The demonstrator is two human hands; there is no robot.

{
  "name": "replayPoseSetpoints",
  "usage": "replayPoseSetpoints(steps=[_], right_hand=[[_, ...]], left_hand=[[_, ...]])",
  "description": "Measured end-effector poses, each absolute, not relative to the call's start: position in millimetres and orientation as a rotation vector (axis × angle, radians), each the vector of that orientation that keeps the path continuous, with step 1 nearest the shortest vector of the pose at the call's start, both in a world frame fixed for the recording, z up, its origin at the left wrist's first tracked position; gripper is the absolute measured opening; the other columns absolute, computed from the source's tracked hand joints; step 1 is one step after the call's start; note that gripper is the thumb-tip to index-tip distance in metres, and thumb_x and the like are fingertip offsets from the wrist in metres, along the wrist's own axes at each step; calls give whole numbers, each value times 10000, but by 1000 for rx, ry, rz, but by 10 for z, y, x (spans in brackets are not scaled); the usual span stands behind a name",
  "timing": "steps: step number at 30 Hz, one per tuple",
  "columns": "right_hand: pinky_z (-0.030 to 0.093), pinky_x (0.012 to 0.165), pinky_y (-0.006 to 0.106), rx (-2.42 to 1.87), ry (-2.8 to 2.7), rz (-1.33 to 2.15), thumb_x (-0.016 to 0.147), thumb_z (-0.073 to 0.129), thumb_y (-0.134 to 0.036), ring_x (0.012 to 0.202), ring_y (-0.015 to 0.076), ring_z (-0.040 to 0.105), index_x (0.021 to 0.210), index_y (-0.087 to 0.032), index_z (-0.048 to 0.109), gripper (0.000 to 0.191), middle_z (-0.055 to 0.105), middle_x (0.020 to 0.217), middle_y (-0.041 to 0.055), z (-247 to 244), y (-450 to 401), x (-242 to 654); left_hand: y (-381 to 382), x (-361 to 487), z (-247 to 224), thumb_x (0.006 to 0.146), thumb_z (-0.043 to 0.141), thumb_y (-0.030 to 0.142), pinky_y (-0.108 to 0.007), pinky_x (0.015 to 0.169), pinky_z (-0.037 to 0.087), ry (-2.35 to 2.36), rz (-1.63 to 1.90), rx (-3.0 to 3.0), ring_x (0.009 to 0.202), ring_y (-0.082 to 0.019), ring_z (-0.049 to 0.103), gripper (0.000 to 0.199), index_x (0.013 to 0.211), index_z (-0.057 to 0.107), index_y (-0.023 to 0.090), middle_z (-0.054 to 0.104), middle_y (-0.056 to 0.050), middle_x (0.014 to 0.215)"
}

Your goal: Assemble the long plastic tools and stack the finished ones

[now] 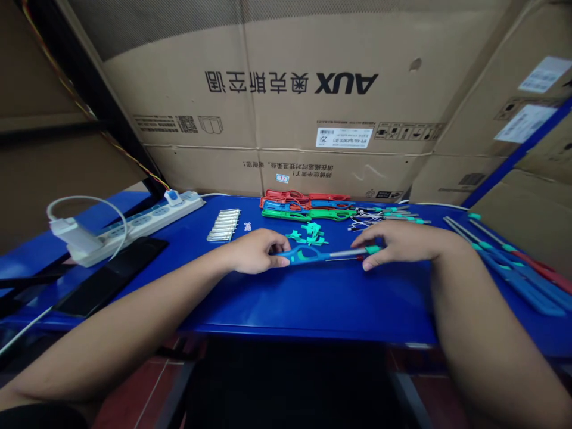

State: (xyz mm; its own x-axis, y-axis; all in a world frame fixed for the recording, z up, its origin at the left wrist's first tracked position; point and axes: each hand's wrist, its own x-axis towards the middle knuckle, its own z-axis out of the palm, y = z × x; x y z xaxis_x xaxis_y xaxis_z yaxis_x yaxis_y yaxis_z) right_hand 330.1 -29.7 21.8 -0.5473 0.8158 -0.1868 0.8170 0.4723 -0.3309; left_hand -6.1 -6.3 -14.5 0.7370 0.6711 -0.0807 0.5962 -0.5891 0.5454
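My left hand (257,251) grips the rear of a blue long-nosed lighter body (304,256) with a teal insert, lying nearly flat over the blue table (286,304). Its thin metal tube (346,254) runs right to my right hand (393,244), whose fingers pinch a teal tip (373,249). Just behind the hands lie several small teal plastic parts (311,234). Farther back are piled red, blue and green lighter bodies (306,207). A row of short silver tubes (223,225) lies left of my left hand.
Several long teal-marked metal rods and blue and red strips (507,262) lie at the right end. Thin wired parts (384,217) sit behind my right hand. A white power strip (138,226), a black tablet or phone (111,275) and cardboard boxes (277,107) border the table.
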Motion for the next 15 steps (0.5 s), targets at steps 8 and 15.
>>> replayPoseSetpoints(steps=[8, 15], right_hand=[[411, 716, 377, 1369, 2791, 240, 913, 616, -361, 769, 260, 659, 812, -199, 733, 224, 742, 802, 97, 117, -385, 2774], [381, 689, 363, 1354, 2694, 574, 930, 526, -191, 787, 243, 672, 886, -168, 685, 166, 750, 828, 115, -15, -448, 2369]], left_hand=[[-111, -69, -120, 937, 456, 354, -272, 636, 397, 1022, 222, 2551, 695, -164, 598, 207, 1029, 530, 184, 674, -29, 795], [-236, 11, -130, 984, 410, 428, -300, 651, 421, 1009, 248, 2799, 720, -204, 619, 366, 1276, 507, 229, 683, -40, 847]])
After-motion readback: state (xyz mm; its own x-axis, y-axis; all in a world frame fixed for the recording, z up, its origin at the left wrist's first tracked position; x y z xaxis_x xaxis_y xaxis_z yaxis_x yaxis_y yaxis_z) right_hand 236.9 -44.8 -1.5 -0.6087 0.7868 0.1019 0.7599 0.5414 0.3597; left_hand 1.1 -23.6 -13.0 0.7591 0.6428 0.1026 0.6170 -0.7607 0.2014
